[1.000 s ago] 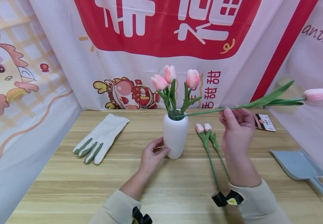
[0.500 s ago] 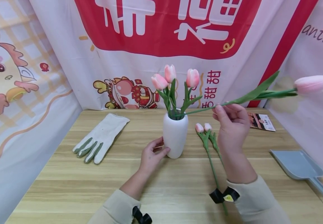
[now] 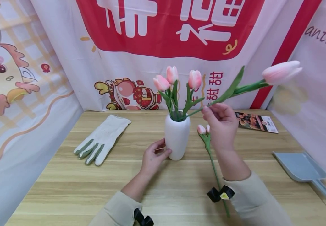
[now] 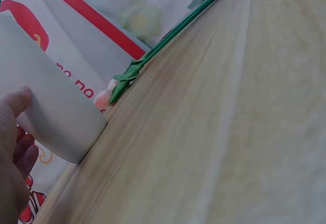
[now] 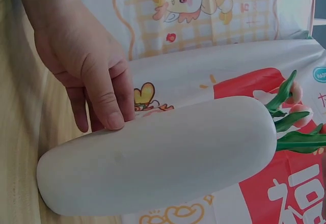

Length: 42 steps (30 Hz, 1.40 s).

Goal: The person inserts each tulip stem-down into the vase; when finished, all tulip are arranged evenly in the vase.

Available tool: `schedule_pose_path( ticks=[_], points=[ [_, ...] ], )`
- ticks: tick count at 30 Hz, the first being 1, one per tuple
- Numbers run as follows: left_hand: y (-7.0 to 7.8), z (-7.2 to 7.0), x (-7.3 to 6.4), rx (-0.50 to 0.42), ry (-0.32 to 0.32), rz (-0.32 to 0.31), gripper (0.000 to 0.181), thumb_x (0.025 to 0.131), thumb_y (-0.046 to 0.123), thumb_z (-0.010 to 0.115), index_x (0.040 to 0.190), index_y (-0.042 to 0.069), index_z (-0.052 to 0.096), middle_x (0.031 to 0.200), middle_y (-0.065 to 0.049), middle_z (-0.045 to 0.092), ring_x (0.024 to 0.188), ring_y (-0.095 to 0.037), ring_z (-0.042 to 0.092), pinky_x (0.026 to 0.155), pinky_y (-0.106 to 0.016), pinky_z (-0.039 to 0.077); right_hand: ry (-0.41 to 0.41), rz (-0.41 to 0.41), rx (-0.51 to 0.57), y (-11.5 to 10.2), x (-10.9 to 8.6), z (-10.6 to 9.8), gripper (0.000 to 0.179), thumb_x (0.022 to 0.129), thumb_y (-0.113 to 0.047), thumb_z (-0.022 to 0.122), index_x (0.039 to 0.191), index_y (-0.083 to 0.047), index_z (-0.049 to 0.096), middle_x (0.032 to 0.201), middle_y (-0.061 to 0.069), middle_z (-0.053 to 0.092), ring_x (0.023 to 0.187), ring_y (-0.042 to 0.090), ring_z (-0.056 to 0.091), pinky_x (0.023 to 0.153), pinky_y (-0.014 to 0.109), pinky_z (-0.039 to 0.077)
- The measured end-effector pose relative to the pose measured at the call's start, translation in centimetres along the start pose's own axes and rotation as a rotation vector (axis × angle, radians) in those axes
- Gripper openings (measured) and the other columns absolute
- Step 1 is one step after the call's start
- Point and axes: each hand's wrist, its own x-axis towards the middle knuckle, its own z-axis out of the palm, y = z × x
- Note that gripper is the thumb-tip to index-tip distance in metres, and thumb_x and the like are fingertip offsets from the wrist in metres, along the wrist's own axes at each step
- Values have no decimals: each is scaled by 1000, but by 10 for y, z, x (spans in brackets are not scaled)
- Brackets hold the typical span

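while my left hand [image 3: 152,157] grips the lower wall of the white vase [image 3: 177,138] at its eight o'clock side, my right hand [image 3: 223,125] pinches the green stem of a tulip [image 3: 247,88] between thumb and fingers. the vase stands upright on the wood-grain table [image 3: 95,194] and is the clock centre for all positions below. left grip: thumb on the near wall, fingers bent round the far side. right grip: at three o'clock, near the vase mouth. the held tulip is tilted; its pink bloom lies toward two o'clock, and its stem meets the mouth at the rim. i cannot tell how deep the stem end sits. contents of the vase: three pink tulips [image 3: 172,74], blooms up. at five o'clock: two loose tulips [image 3: 207,142], partly hidden by my right hand. at nine o'clock: a white-and-green glove [image 3: 103,138]. at three o'clock, beyond my right hand: a printed packet [image 3: 257,122]. just past three o'clock, well apart: a blue-grey dustpan [image 3: 302,166].
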Motion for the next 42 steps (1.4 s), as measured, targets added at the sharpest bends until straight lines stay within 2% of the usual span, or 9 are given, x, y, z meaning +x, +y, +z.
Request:
schedule_pose_path(
  ticks=[7, 12, 16, 18, 24, 28, 34, 38, 42],
  points=[
    [-1, 0, 0, -11, -8, 1, 48, 83, 13, 78, 128, 3, 62, 124, -17, 65, 114, -33, 62, 100, -43, 55, -59, -6, -114, 9, -3, 9, 28, 82, 7, 72, 86, -21, 66, 80, -13, 72, 70, 3, 65, 65, 15, 57],
    [-3, 1, 0, -25, 1, 2, 48, 83, 9, 77, 127, 2, 62, 123, -18, 65, 113, -34, 62, 99, -46, 55, -120, -7, -202, 16, -5, 13, 13, 83, 5, 72, 93, -1, 67, 83, -17, 72, 73, 3, 64, 64, 14, 56],
    [0, 2, 0, -34, 2, -25, 48, 83, 5, 76, 128, -1, 60, 124, -21, 64, 113, -38, 61, 101, -50, 53, -172, -6, -237, 21, -6, 15, 17, 85, 4, 71, 99, 10, 64, 86, -17, 71, 77, 6, 65, 69, 16, 58],
    [6, 1, -2, -32, -5, -34, 48, 83, 3, 76, 128, -2, 60, 124, -23, 64, 113, -40, 61, 101, -52, 52, -192, -1, -259, 22, -6, 17, 16, 85, 4, 71, 99, 9, 65, 87, -13, 72, 78, 7, 65, 70, 17, 58],
    [30, -1, -11, -17, -19, -27, 46, 85, 3, 74, 127, -6, 59, 123, -25, 64, 112, -42, 60, 101, -53, 52, -231, 13, -375, 26, -8, 19, 14, 86, -1, 72, 98, 5, 69, 95, 16, 71, 78, 7, 61, 64, 14, 54],
    [35, -2, -13, -15, -18, -31, 46, 85, 5, 74, 127, -5, 59, 123, -24, 63, 113, -42, 60, 101, -53, 52, -243, 19, -436, 28, -8, 19, 15, 87, -5, 72, 98, 4, 69, 95, 18, 70, 79, 8, 59, 62, 14, 51],
    [19, 0, -6, -17, -8, -53, 47, 84, 4, 75, 129, -3, 59, 125, -22, 63, 114, -40, 60, 102, -52, 51, -262, 66, -512, 28, -8, 20, 18, 88, -10, 71, 102, 0, 73, 97, 14, 72, 80, 12, 58, 60, 15, 49],
    [3, 1, -2, -22, 0, -26, 48, 84, 10, 76, 129, 1, 60, 125, -19, 64, 113, -35, 62, 101, -47, 53, -282, 110, -539, 24, -8, 19, 21, 88, -15, 71, 106, -5, 75, 99, 12, 73, 82, 16, 58, 60, 16, 50],
    [-1, 0, 0, -18, -2, -2, 48, 84, 14, 78, 128, 3, 62, 124, -18, 65, 112, -34, 63, 100, -45, 54, -294, 149, -539, 23, -7, 17, 23, 90, -17, 70, 110, -7, 74, 103, 11, 73, 84, 17, 58, 63, 16, 51]
  ],
)
